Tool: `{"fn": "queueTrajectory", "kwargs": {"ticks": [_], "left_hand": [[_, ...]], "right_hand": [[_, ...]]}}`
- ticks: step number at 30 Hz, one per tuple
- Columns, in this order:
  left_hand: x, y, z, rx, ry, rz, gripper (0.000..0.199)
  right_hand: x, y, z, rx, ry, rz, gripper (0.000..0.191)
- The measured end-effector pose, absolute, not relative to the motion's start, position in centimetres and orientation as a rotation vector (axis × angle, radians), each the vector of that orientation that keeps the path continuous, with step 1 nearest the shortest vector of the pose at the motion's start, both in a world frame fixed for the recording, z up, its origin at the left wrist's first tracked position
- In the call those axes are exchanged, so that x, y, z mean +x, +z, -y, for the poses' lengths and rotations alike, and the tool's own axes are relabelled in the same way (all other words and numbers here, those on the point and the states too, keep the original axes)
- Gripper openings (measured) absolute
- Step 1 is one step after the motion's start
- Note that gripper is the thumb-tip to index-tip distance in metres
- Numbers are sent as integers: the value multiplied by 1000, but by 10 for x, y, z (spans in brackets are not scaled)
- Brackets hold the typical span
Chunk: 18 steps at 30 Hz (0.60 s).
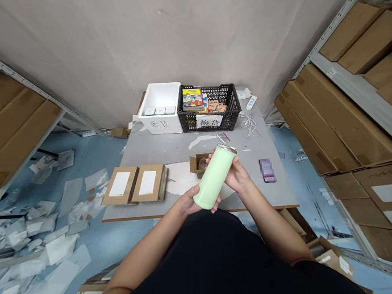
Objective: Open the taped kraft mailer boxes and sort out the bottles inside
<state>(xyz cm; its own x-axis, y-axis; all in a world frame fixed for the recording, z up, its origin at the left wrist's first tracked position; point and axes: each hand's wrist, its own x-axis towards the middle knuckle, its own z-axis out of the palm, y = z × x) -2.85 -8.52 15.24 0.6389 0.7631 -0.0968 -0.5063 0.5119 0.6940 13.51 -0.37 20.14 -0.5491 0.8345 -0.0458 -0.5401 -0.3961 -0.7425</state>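
A pale green tumbler (214, 178) with a silver rim is held tilted in both hands, over the table's front edge. My left hand (190, 201) is wrapped round its lower end, with fingertips showing beneath. Near the silver top, my right hand (237, 175) grips the other end. Just behind the tumbler stands a small open cardboard box (193, 165), and what lies inside it is partly hidden. Two flat brown packages (118, 184) with white labels lie to the left of my hands.
On the grey table (179, 143) stand a white foam box (161, 125) and a black crate (226, 122) with books. A phone (267, 170) and a white cable (249, 124) lie at the right. Shelves of cartons (342, 132) flank both sides; paper scraps (55, 246) litter the left floor.
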Motion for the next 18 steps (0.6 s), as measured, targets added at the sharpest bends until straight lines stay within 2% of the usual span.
{"fn": "queueTrajectory", "kwargs": {"ticks": [2,4,8,11,14,16,18], "left_hand": [[-29,149,85,693,809,-458,85],[-30,148,83,858,900,-708,81],[-33,149,78,1173,1049,-1205,84],[-33,145,79,958,967,-903,81],[-32,138,83,644,799,-453,90],[-32,133,83,560,777,-370,89],[-32,130,81,599,849,-477,80]], "right_hand": [[134,201,4,-497,2017,866,67],[132,201,4,-543,1944,861,59],[131,201,4,-680,1797,858,47],[137,198,2,-668,1897,907,51],[142,197,-2,-601,1997,952,58],[142,198,-4,-588,1992,955,58],[140,198,-4,-641,1951,937,52]]}}
